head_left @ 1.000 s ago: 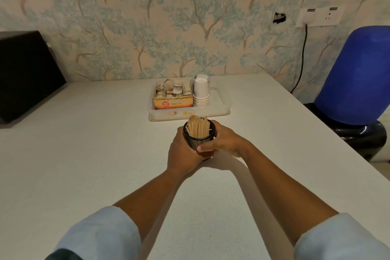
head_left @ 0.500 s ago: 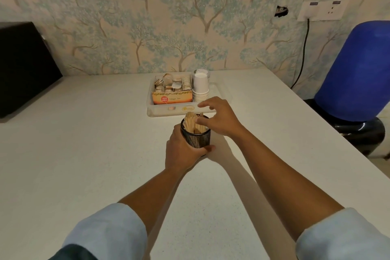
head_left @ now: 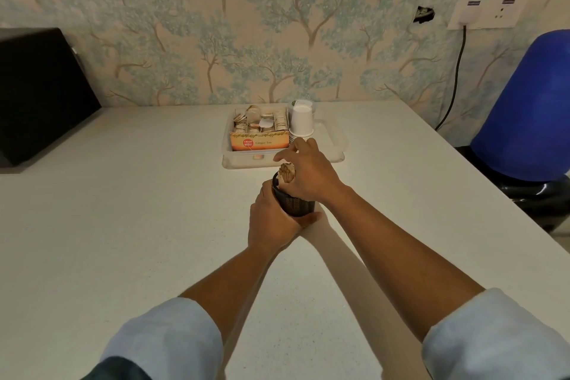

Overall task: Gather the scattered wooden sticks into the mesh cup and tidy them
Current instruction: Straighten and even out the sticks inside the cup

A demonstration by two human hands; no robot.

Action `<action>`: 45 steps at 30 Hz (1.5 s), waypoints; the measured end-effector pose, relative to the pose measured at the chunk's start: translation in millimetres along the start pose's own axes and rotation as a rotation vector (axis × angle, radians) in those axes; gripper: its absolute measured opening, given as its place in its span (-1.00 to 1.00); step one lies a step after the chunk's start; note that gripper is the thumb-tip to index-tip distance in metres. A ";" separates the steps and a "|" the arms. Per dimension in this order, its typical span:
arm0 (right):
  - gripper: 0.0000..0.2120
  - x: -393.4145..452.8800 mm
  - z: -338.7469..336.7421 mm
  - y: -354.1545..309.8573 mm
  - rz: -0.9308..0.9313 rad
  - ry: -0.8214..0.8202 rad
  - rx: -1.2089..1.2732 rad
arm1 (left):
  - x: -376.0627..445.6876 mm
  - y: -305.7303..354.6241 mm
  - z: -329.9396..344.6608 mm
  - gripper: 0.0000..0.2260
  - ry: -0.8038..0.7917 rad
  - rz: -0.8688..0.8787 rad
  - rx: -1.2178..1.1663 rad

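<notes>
A black mesh cup [head_left: 293,202] stands on the white table [head_left: 123,225], tilted slightly to the left. A bundle of wooden sticks [head_left: 286,173] pokes out of its top. My left hand [head_left: 273,219] grips the cup from the left and below, thumb under its lower side. My right hand [head_left: 308,173] lies over the cup's mouth from the right, its fingers curled round the stick tops. Most of the sticks are hidden by this hand. No loose sticks show on the table.
Just behind the cup sits a clear plastic tray [head_left: 334,145] with a tea bag box [head_left: 260,139] and a stack of paper cups [head_left: 301,123]. A black box [head_left: 40,93] stands far left. A blue water bottle [head_left: 533,108] is beyond the right edge.
My right hand left the cup's side, rose to its top and now closes over the sticks. The cup has tilted to the left in my left hand.
</notes>
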State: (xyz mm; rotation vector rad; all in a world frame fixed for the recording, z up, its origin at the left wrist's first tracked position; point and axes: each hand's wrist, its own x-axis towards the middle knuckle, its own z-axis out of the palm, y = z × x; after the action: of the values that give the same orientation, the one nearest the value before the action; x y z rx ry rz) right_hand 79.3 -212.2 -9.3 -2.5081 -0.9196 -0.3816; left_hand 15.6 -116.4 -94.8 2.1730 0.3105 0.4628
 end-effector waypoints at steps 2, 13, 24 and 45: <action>-0.50 0.5 -0.3 0.4 0.013 -0.002 0.018 | -0.2 -0.1 -0.4 0.08 0.000 0.001 0.003; -0.57 -0.4 -5.0 17.0 0.146 -0.002 0.079 | -0.1 -0.7 -0.1 0.04 -0.003 0.016 0.036; -0.71 7.2 -10.9 8.2 0.096 -0.143 0.133 | 2.1 -4.9 2.4 0.06 0.006 0.013 0.079; -0.71 11.7 -26.1 2.3 0.019 -0.100 0.137 | 6.2 -9.2 6.2 0.09 0.002 0.006 0.087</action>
State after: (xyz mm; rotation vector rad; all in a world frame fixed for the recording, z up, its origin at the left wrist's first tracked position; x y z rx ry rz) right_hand 86.8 -220.2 17.3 -2.4265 -0.9262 -0.1812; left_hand 23.3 -113.1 -104.2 2.2585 0.3300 0.4623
